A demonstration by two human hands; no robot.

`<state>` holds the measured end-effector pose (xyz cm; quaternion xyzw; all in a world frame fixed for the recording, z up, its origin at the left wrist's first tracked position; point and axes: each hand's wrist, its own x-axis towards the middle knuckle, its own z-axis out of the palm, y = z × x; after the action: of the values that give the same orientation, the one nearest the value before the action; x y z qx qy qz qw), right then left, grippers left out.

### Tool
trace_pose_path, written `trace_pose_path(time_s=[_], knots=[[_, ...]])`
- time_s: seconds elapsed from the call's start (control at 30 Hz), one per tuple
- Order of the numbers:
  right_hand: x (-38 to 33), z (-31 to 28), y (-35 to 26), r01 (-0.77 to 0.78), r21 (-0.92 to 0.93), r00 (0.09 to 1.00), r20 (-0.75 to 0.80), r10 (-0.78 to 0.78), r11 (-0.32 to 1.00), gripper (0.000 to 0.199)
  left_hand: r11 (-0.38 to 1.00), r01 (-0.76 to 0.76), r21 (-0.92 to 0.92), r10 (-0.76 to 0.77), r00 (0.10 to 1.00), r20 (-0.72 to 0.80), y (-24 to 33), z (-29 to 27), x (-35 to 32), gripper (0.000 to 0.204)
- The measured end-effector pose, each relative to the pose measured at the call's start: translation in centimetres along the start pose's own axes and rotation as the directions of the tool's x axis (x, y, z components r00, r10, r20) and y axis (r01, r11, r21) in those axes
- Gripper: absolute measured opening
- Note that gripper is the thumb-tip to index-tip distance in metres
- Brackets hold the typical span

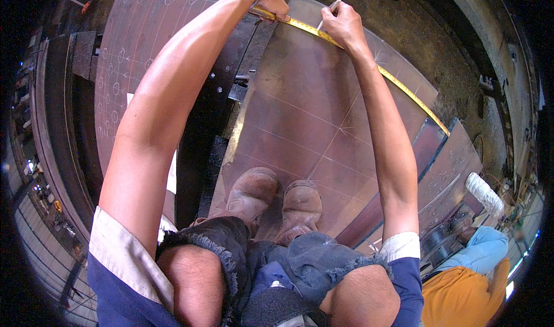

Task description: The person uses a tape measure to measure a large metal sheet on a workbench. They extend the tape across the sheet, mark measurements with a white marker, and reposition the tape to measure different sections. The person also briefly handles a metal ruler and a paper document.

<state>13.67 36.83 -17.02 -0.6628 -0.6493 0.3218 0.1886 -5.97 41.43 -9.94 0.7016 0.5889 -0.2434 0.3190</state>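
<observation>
My left hand (270, 2), a chain bracelet at its wrist, is closed on a yellow tape measure (404, 88) near the far edge of a brownish steel plate (288, 119). The tape runs to the right across the plate, passes under my right forearm and reaches a corner at the right. My right hand (344, 25) pinches a thin whitish marking stick (329, 14), its lower end close to the tape. Pale straight lines and a few crossing marks are drawn on the plate. My brown boots (303, 203) stand on it.
Another steel plate (138, 24) at the left carries several chalked circles; a dark gap (210, 105) separates the two. At the right lie narrower plates (447, 159) and a white roll (483, 194). A person in an orange top (461, 298) is low at the right.
</observation>
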Motion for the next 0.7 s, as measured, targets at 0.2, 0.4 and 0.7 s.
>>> trace_pose_path(time_s=[0.2, 0.4, 0.7], knots=[[-0.2, 0.1, -0.8, 0.033, -0.021, 0.999, -0.010, -0.033, 0.999, 0.034, 0.999, -0.033, 0.038, 0.032, 0.999, 0.004, -0.8, 0.4, 0.7, 0.042], [-0.2, 0.9, -0.3, 0.132, -0.087, 0.980, -0.136, -0.143, 0.987, 0.029, 1.000, -0.029, 0.004, 0.029, 1.000, 0.010, -0.8, 0.4, 0.9, 0.041], [-0.3, -0.2, -1.0, 0.143, 0.136, 0.916, -0.393, -0.079, 0.980, 0.026, 0.996, -0.080, 0.050, 0.081, 0.997, -0.017, -0.9, 0.6, 1.1, 0.041]])
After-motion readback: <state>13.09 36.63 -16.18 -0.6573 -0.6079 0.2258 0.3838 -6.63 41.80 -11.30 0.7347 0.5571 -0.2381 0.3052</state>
